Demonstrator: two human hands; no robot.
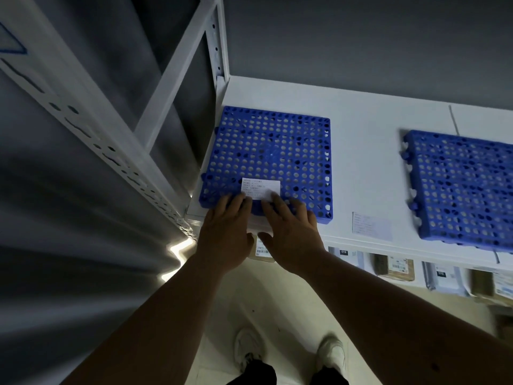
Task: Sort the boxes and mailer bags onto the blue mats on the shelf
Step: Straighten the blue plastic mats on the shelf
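Note:
A blue perforated mat point(273, 151) lies at the left end of the white shelf point(366, 173). A small white paper label point(261, 188) lies on its front edge. My left hand point(226, 232) and my right hand point(291, 229) rest side by side on the mat's front edge, fingers straight, fingertips touching the label's lower edge. A second blue mat point(460, 190) lies to the right, holding nothing. Brown boxes point(394, 269) and grey mailer bags point(444, 277) sit on the lower shelf level below.
Another paper label point(372, 226) is stuck on the shelf between the mats. The white shelf upright point(219, 37) stands at the back left, a perforated post point(91, 129) nearer me. My feet in white shoes point(331, 354) stand on the pale floor.

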